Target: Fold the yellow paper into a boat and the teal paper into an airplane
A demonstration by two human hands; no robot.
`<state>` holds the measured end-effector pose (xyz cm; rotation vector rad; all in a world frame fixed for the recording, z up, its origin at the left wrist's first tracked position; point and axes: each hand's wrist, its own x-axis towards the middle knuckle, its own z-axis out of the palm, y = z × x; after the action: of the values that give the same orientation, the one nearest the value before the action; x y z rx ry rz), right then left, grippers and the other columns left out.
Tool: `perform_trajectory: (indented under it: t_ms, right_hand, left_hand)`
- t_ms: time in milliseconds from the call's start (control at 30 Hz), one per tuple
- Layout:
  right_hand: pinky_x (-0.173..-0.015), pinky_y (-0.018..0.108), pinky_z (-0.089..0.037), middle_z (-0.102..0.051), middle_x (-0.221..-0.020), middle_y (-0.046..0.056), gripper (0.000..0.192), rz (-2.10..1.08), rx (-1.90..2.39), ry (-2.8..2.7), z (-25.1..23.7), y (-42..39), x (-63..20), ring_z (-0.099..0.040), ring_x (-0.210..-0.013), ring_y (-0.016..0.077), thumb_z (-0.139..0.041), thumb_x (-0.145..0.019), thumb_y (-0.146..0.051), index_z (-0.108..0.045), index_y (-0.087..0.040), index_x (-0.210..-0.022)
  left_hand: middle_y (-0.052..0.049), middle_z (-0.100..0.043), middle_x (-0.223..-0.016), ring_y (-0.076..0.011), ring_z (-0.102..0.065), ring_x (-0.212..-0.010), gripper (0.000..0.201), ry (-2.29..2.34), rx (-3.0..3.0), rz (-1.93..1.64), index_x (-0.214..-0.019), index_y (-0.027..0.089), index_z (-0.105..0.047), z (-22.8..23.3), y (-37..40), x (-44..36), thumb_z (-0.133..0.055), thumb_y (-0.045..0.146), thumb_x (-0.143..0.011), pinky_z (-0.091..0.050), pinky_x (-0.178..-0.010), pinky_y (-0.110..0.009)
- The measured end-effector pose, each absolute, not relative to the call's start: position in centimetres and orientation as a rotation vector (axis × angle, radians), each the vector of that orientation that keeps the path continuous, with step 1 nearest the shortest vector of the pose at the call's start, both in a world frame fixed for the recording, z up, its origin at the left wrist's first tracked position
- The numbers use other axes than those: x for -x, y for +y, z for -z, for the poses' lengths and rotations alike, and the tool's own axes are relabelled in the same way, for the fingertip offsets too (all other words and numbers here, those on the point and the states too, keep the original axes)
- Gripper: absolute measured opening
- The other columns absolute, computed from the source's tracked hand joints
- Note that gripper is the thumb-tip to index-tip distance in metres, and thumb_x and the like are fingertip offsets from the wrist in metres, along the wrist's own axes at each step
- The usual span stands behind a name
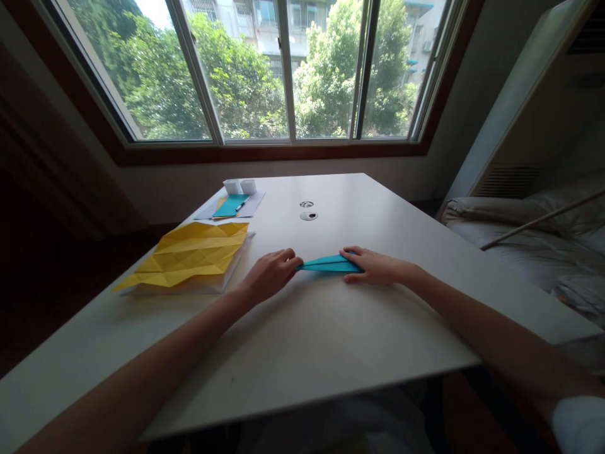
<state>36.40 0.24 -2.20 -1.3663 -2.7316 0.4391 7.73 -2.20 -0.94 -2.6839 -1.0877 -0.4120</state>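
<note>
A narrow folded piece of teal paper [326, 264] lies flat on the white table [331, 328], pointing left. My left hand [270, 275] pinches its pointed left tip with curled fingers. My right hand [375, 266] lies over the wider right end, fingers pressing it down on the table. Both forearms reach in from the near edge.
A creased yellow sheet [189, 253] lies on a clear tray at the left. Behind it are white papers with a teal sheet and a pen [231, 206], and two small white boxes [240, 186]. Two round cable holes [308, 215] sit mid-table. A grey sofa [529, 233] stands at the right.
</note>
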Motion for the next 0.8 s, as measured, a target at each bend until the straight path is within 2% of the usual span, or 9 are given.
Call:
perform_trajectory:
  t_ms: [100, 267, 400, 500, 667, 800]
  right_hand:
    - [-0.099, 0.039, -0.032, -0.031, -0.141, 0.010, 0.083, -0.499, 1.314, -2.725, 1.6, 0.5, -36.9, -0.037, -0.122, 0.0310, -0.047, -0.070, -0.067, -0.031, -0.020, -0.137]
    - [-0.089, 0.038, -0.041, -0.055, -0.119, 0.008, 0.067, -0.676, 1.207, -2.609, 0.0, 0.8, -37.9, -0.052, -0.106, 0.0268, -0.057, -0.070, -0.057, -0.046, -0.023, -0.127]
    - [-0.086, 0.036, -0.044, -0.060, -0.111, 0.007, 0.058, -0.951, 1.096, -2.343, -0.2, 1.6, -38.7, -0.056, -0.100, 0.0230, -0.065, -0.067, -0.046, -0.053, -0.022, -0.118]
    - [-0.082, 0.037, -0.047, -0.063, -0.102, 0.009, 0.051, -1.099, 1.111, -2.035, 0.4, 2.4, -38.8, -0.060, -0.091, 0.0206, -0.068, -0.066, -0.040, -0.056, -0.017, -0.110]
    - [-0.070, 0.034, -0.050, -0.066, -0.082, 0.007, 0.045, -1.142, 1.133, -1.814, 1.0, 2.8, -38.4, -0.061, -0.072, 0.0159, -0.067, -0.067, -0.038, -0.058, -0.014, -0.103]
    - [-0.070, 0.033, -0.050, -0.065, -0.091, 0.009, 0.048, -1.171, 1.214, -1.815, 0.7, 2.3, -38.0, -0.061, -0.077, 0.0169, -0.065, -0.069, -0.039, -0.056, -0.016, -0.110]
  left_hand:
    - [-0.006, -0.060, -0.084, -0.0153, -0.055, -0.073, 0.025, -1.087, 2.630, 0.473, -0.089, 0.018, -0.061, 0.7, -1.9, -7.5, -0.037, 0.024, -0.090, -0.040, -0.065, -0.026]
    - [-0.005, -0.062, -0.081, -0.0138, -0.055, -0.069, 0.020, -1.330, 2.640, 0.759, -0.085, 0.017, -0.064, 1.0, -1.2, -6.8, -0.046, 0.026, -0.084, -0.040, -0.061, -0.024]
    - [-0.003, -0.062, -0.075, -0.0129, -0.054, -0.065, 0.022, -1.582, 2.690, 0.964, -0.081, 0.016, -0.066, 1.3, -0.4, -6.2, -0.051, 0.032, -0.078, -0.040, -0.060, -0.023]
    - [-0.001, -0.063, -0.069, -0.0135, -0.054, -0.063, 0.025, -1.809, 2.755, 0.947, -0.079, 0.017, -0.066, 1.1, -0.2, -6.0, -0.052, 0.037, -0.074, -0.039, -0.057, -0.022]
    - [0.001, -0.060, -0.064, -0.0122, -0.050, -0.059, 0.028, -1.982, 2.909, 0.801, -0.075, 0.016, -0.066, 0.2, -0.8, -6.6, -0.053, 0.040, -0.069, -0.035, -0.052, -0.021]
    - [0.002, -0.049, -0.057, -0.0102, -0.041, -0.054, 0.034, -1.889, 3.168, 0.613, -0.063, 0.014, -0.059, 0.0, -1.6, -7.4, -0.049, 0.045, -0.072, -0.031, -0.049, -0.021]
